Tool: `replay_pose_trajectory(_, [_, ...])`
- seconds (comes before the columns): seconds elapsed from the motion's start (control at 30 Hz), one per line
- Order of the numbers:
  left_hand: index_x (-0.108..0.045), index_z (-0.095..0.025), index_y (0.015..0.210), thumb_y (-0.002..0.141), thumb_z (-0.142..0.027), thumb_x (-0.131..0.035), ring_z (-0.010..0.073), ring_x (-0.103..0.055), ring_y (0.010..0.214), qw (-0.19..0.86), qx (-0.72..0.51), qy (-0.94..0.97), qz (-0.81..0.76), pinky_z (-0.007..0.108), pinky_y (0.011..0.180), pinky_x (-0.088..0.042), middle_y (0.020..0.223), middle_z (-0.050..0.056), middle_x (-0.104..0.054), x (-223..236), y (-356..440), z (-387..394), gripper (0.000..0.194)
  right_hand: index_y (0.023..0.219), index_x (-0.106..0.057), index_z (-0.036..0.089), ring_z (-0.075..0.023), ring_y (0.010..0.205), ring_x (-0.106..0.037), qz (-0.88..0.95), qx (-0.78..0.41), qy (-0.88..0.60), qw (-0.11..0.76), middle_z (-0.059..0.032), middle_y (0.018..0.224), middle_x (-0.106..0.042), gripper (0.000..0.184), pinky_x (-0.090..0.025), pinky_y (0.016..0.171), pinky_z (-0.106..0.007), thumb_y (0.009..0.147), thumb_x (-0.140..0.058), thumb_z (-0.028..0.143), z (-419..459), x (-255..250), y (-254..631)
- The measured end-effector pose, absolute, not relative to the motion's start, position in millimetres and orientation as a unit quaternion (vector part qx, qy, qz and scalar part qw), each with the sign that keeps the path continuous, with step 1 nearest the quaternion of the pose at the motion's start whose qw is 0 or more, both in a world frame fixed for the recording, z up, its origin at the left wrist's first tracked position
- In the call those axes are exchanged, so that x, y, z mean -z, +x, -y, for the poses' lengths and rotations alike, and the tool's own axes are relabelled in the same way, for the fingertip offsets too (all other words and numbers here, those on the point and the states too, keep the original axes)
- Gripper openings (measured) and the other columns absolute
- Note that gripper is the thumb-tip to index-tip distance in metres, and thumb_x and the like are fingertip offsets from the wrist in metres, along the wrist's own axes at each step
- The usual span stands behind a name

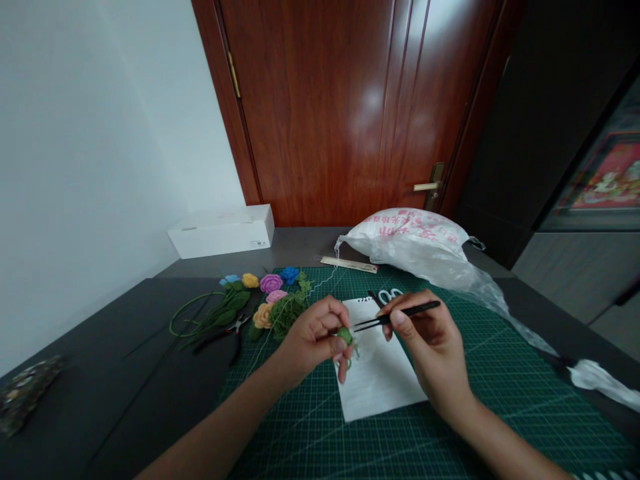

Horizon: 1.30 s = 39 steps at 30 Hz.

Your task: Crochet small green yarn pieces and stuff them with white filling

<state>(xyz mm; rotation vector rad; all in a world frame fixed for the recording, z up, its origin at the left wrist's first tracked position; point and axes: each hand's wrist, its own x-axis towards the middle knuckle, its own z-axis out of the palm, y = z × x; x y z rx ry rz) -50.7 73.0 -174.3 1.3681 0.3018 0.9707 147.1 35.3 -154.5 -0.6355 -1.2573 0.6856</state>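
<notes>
Pinched in the fingers of my left hand (pixel 317 333) is a small green crochet piece (pixel 345 335), with a bit of green yarn hanging below it. My right hand (pixel 434 347) grips black tweezers (pixel 407 313), whose tips point left and come close to the green piece. Whether the tips touch it I cannot tell. Under both hands lies a white lined sheet of paper (pixel 383 380). White-handled scissors (pixel 389 296) are partly hidden behind my right hand.
Crochet flowers (pixel 271 283) and a green yarn bundle (pixel 287 315) lie left of my hands, beside pliers (pixel 235 331). A green cutting mat (pixel 300 427) covers the table. Behind are a ruler (pixel 350 265), a stuffed white plastic bag (pixel 415 237) and a white box (pixel 223 233).
</notes>
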Motion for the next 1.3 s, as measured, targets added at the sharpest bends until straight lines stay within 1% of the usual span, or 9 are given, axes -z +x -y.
replay_pose_trajectory(0.23, [-0.053,-0.018,0.100,0.089,-0.024,-0.076,0.0087,-0.059,0.047,0.660,-0.423,0.607,-0.130,0.017,0.043,-0.052,0.071,-0.001,-0.070,173,-50,-71,0.026,0.086,-0.068,0.023,-0.0110,0.060,-0.066,0.564,-0.304,-0.304,0.705,0.0005,0.082,-0.068,0.009,-0.055,0.056,-0.024,0.093,-0.072,0.022,-35,155,145])
replay_pose_trajectory(0.37, [-0.052,-0.019,0.098,0.088,-0.025,-0.078,0.0078,-0.055,0.048,0.664,-0.421,0.604,-0.131,0.019,0.044,-0.055,0.070,-0.001,-0.068,169,-49,-69,0.028,0.085,-0.068,0.022,-0.0109,0.059,-0.065,0.563,-0.342,-0.305,0.688,0.0007,0.079,-0.067,0.009,-0.055,0.056,-0.024,0.092,-0.074,0.025,-37,157,145])
replay_pose_trajectory(0.53, [-0.051,-0.019,0.096,0.085,-0.025,-0.080,0.0082,-0.057,0.048,0.671,-0.411,0.602,-0.137,0.018,0.042,-0.053,0.074,0.000,-0.069,169,-48,-68,0.031,0.086,-0.068,0.022,-0.0126,0.058,-0.065,0.577,-0.380,-0.290,0.662,0.0005,0.076,-0.067,0.010,-0.056,0.055,-0.026,0.092,-0.074,0.029,-40,161,140])
replay_pose_trajectory(0.67, [-0.050,-0.019,0.100,0.091,-0.026,-0.074,0.0086,-0.057,0.048,0.671,-0.414,0.598,-0.144,0.018,0.042,-0.052,0.074,0.000,-0.068,168,-47,-68,0.027,0.088,-0.069,0.023,-0.0132,0.060,-0.066,0.592,-0.336,-0.291,0.672,-0.0009,0.080,-0.069,0.007,-0.056,0.057,-0.027,0.093,-0.072,0.026,-39,164,139])
replay_pose_trajectory(0.8, [-0.050,-0.020,0.100,0.095,-0.036,-0.069,0.0087,-0.053,0.047,0.708,-0.395,0.565,-0.152,0.020,0.039,-0.053,0.071,-0.002,-0.062,165,-46,-67,0.025,0.090,-0.070,0.023,-0.0153,0.068,-0.068,0.626,-0.248,-0.295,0.678,-0.0029,0.084,-0.072,0.005,-0.057,0.062,-0.029,0.093,-0.071,0.020,-39,167,141])
replay_pose_trajectory(0.93, [-0.050,-0.020,0.096,0.095,-0.039,-0.067,0.0068,-0.047,0.042,0.716,-0.395,0.550,-0.169,0.018,0.035,-0.047,0.066,-0.006,-0.056,165,-45,-67,0.026,0.092,-0.070,0.023,-0.0165,0.077,-0.070,0.654,-0.212,-0.288,0.667,-0.0032,0.087,-0.072,0.006,-0.059,0.068,-0.030,0.093,-0.070,0.017,-40,169,143])
replay_pose_trajectory(1.07, [-0.051,-0.020,0.097,0.100,-0.039,-0.060,0.0061,-0.046,0.040,0.698,-0.418,0.553,-0.182,0.012,0.033,-0.035,0.065,-0.006,-0.052,168,-46,-70,0.022,0.096,-0.067,0.023,-0.0132,0.073,-0.068,0.619,-0.234,-0.280,0.695,-0.0018,0.091,-0.071,0.009,-0.057,0.067,-0.027,0.095,-0.067,0.014,-39,162,147])
replay_pose_trajectory(1.13, [-0.051,-0.020,0.097,0.101,-0.039,-0.057,0.0056,-0.043,0.039,0.689,-0.426,0.554,-0.192,0.012,0.033,-0.033,0.065,-0.006,-0.050,169,-48,-71,0.020,0.096,-0.065,0.024,-0.0119,0.071,-0.066,0.599,-0.249,-0.273,0.711,-0.0011,0.091,-0.071,0.011,-0.057,0.066,-0.026,0.096,-0.065,0.013,-39,159,149])
replay_pose_trajectory(1.3, [-0.048,-0.021,0.096,0.100,-0.044,-0.057,0.0054,-0.041,0.036,0.672,-0.417,0.568,-0.228,0.012,0.034,-0.028,0.063,-0.008,-0.047,168,-48,-70,0.025,0.099,-0.066,0.023,-0.0155,0.080,-0.069,0.619,-0.257,-0.241,0.702,-0.0028,0.092,-0.071,0.014,-0.058,0.067,-0.028,0.094,-0.066,0.010,-39,161,147])
